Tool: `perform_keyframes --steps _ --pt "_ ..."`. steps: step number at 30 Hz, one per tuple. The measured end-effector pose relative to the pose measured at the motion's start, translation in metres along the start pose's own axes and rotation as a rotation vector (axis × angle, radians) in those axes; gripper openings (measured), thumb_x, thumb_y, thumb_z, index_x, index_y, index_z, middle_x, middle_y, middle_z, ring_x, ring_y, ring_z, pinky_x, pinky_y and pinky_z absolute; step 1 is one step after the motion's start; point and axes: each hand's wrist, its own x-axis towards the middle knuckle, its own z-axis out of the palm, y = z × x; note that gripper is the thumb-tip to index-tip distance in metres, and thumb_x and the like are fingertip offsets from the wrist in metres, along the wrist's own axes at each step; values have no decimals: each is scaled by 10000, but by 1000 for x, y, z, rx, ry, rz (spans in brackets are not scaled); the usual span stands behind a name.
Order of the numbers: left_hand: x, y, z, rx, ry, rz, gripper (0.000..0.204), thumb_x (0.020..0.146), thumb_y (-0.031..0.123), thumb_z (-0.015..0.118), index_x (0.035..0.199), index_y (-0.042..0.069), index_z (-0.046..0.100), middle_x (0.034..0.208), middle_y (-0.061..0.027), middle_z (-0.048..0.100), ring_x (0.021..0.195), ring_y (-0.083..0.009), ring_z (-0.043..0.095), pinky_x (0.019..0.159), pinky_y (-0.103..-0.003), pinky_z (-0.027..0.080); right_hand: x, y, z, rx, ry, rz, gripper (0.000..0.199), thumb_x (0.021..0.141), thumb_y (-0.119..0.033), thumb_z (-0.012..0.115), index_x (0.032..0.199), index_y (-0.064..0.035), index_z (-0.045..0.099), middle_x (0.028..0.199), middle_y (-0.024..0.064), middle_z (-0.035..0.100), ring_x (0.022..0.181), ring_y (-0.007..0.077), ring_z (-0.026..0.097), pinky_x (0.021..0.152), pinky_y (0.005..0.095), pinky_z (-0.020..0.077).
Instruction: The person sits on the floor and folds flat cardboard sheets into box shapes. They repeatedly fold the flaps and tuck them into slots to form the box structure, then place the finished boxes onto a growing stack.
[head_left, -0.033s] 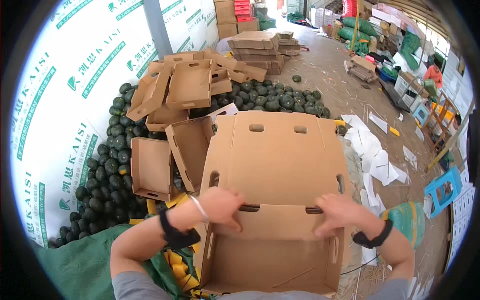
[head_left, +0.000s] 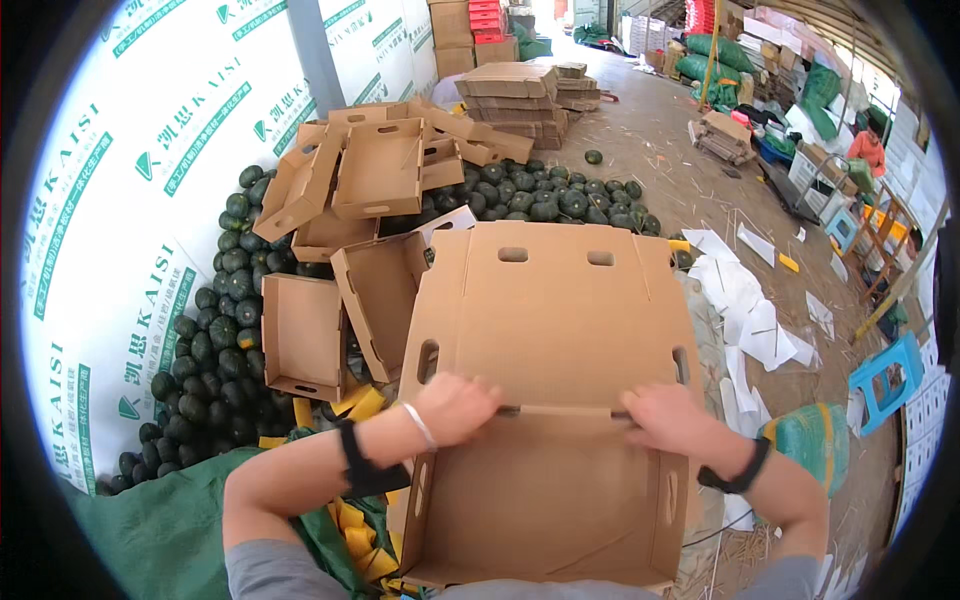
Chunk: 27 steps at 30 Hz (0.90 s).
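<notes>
A large brown cardboard box point(head_left: 555, 320) is in front of me, half folded, its big panel with hand slots standing up and its tray part low near my body. My left hand point(head_left: 455, 405) grips the fold line at the left of the middle crease. At the right of the same crease my right hand point(head_left: 668, 418) presses on the cardboard. Both wrists wear black bands, and the left also has a thin white band.
Folded open cardboard trays point(head_left: 375, 170) lie piled on a heap of dark green squashes point(head_left: 215, 340) against a white printed wall. Flat box stacks point(head_left: 515, 85) stand further back. White paper sheets point(head_left: 750, 320) litter the floor at right, by a blue stool point(head_left: 885, 375). Green tarp point(head_left: 160, 530) at lower left.
</notes>
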Motion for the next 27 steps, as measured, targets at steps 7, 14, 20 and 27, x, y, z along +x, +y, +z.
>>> perform_keyframes --steps 7,14,20,27 --pt "5 -53 -51 87 7 -240 241 846 347 599 894 137 706 872 -90 709 831 -283 691 672 -436 541 9 25 -32 112 543 165 361 816 -230 688 1100 -51 554 1084 175 621 1027 351 603 871 448 492" --pt "-34 -167 -26 -1083 1042 -260 802 869 -17 605 1524 25 145 1324 -165 497 1163 -262 559 971 -408 490 -95 82 85 307 668 636 750 802 -334 743 1363 38 412 1372 272 466 1284 446 432 1089 487 347" --pt "-85 -35 174 -1026 483 -498 801 892 235 664 1500 -40 221 1530 -299 227 1373 -381 356 1132 -491 319 -94 24 143 1028 541 572 770 785 -351 774 1375 -2 422 1325 254 508 1249 382 483 1070 462 367" --pt "-42 52 100 -1052 362 -87 623 905 268 663 1420 2 433 1467 -250 398 1328 -438 397 1086 -518 360 -82 -45 82 298 406 405 748 836 -347 682 1348 117 397 1462 319 319 1357 431 340 1097 472 338"
